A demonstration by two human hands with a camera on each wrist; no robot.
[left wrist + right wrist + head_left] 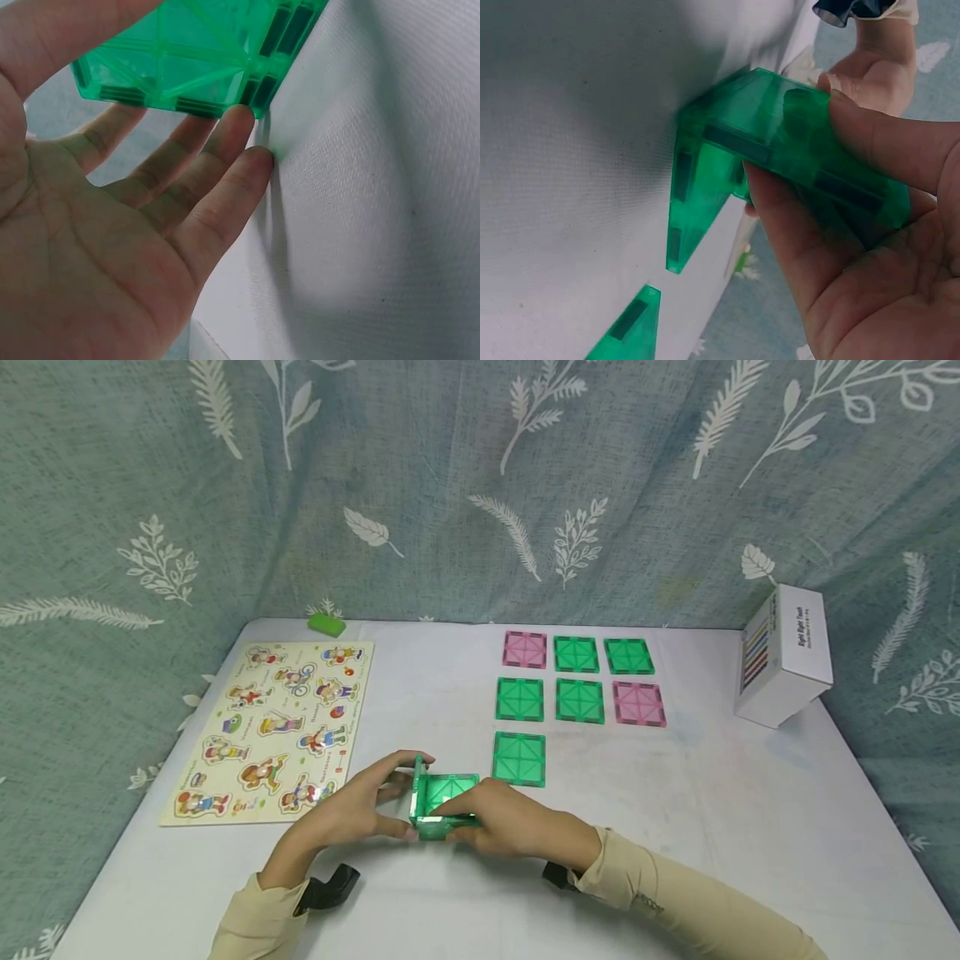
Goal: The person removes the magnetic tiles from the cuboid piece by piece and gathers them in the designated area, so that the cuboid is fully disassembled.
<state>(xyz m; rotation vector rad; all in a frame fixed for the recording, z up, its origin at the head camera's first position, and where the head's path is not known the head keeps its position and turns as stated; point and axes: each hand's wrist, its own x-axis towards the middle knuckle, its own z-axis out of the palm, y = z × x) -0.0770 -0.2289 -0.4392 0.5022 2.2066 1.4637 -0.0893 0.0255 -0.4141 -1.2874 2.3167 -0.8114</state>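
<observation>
Three green magnetic tiles are set together in front of me: a flat tile point(448, 787), a left tile point(417, 789) standing along its left edge, and a front tile point(432, 831) standing along its near edge. My left hand point(348, 806) reaches round the left tile, fingers behind it and thumb at the near corner; in the left wrist view its fingertips meet the green tile's edge. With thumb and forefinger, my right hand point(513, 822) pinches the front tile point(795, 139), the forefinger on its inner side. My right fingers partly cover the flat tile in the head view.
Beyond the hands lie several green tiles point(520, 699) and two pink tiles point(639, 703), all flat. A picture puzzle board point(251, 735) is at left, a green block point(326, 625) behind it. One white box point(783, 652) stands at the back right.
</observation>
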